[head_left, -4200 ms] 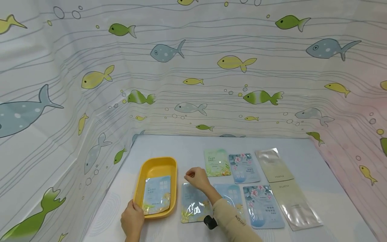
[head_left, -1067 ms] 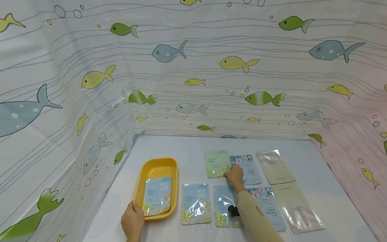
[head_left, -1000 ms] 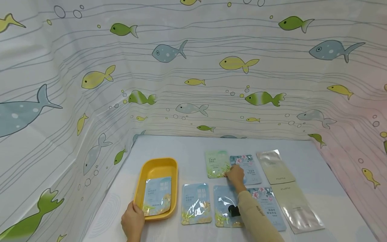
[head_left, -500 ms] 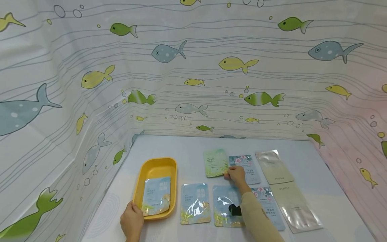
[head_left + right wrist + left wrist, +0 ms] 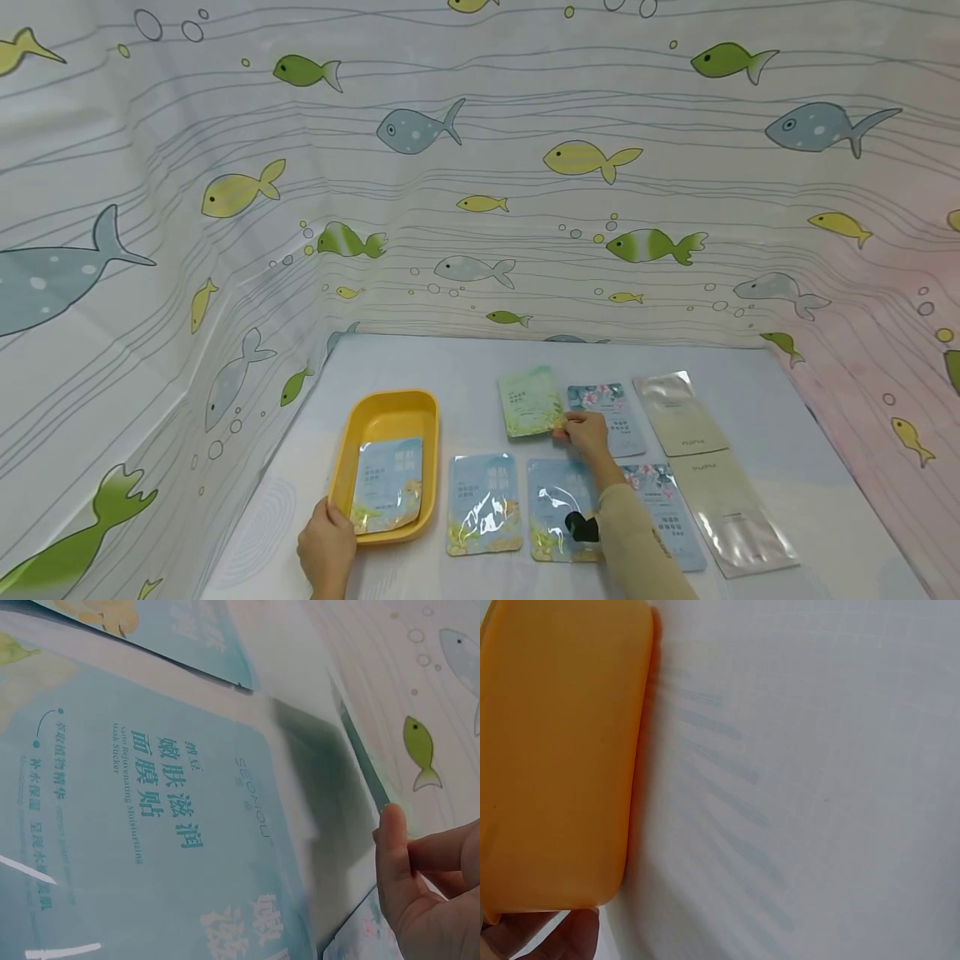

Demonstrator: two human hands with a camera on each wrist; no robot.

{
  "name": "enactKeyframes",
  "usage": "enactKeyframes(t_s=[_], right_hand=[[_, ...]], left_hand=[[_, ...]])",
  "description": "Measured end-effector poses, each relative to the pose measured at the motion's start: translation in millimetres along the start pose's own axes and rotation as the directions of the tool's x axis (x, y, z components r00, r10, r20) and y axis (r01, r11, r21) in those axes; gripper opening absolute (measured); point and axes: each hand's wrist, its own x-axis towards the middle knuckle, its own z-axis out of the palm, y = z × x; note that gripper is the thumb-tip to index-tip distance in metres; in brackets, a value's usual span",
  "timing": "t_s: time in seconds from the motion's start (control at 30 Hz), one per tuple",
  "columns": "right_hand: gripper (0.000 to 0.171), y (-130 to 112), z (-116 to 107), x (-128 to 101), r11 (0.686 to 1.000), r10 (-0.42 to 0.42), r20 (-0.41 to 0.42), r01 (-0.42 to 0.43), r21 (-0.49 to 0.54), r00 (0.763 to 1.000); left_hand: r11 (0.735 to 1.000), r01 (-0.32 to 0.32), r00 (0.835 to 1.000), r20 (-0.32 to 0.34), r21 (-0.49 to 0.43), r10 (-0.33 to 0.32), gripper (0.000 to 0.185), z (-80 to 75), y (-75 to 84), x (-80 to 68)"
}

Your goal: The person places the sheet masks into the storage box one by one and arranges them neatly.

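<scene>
My left hand [image 5: 327, 546] holds the near left corner of a yellow plastic tray [image 5: 388, 421]; in the left wrist view, fingers [image 5: 574, 936] pinch the rim of its orange-looking wall [image 5: 562, 757]. Inside that tray lies a light-blue sheet mask packet [image 5: 387, 486]. Between thumb and fingers my right hand [image 5: 588, 435] pinches a green sheet mask packet [image 5: 530, 402] by its near right corner. The right wrist view shows this packet [image 5: 363, 754] nearly edge-on, raised over its shadow, with the hand [image 5: 439, 889] at its corner.
Two blue packets, one left [image 5: 484, 504] and one right [image 5: 551, 500], lie right of the tray. Beyond them are two flowered packets, far [image 5: 626, 425] and near [image 5: 675, 521], then two silvery packets, far [image 5: 681, 412] and near [image 5: 742, 512]. A fish-patterned curtain [image 5: 487, 200] surrounds the table.
My right hand has gone from over the left blue packet to the green packet, taken its corner, and tilted and shifted it slightly left. The left hand stays at the tray.
</scene>
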Motion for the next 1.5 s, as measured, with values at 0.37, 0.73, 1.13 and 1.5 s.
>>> enactKeyframes(t_s=[0.37, 0.73, 1.13, 1.5], right_hand=[[0.032, -15, 0, -8, 0.993, -0.018, 0.055, 0.011, 0.117, 0.998], [0.031, -20, -3, -17, 0.987, -0.024, 0.094, 0.009, 0.161, 0.995], [0.03, -26, 0, -29, 0.991, -0.041, 0.109, 0.026, 0.135, 0.993], [0.03, -30, 4, -39, 0.985, -0.085, 0.153, 0.06, 0.16, 0.985]], left_hand=[[1.0, -0.009, 1.0, -0.008, -0.006, 0.009, 0.031, 1.7, -3.0, 1.3], [1.0, 0.001, 1.0, 0.0, 0.001, -0.001, 0.031, 1.7, -2.4, 0.9], [1.0, 0.003, 1.0, 0.007, -0.002, -0.003, 0.032, 2.9, -3.2, 1.4], [1.0, 0.003, 1.0, 0.011, -0.008, -0.003, 0.031, 0.6, -1.6, 0.8]])
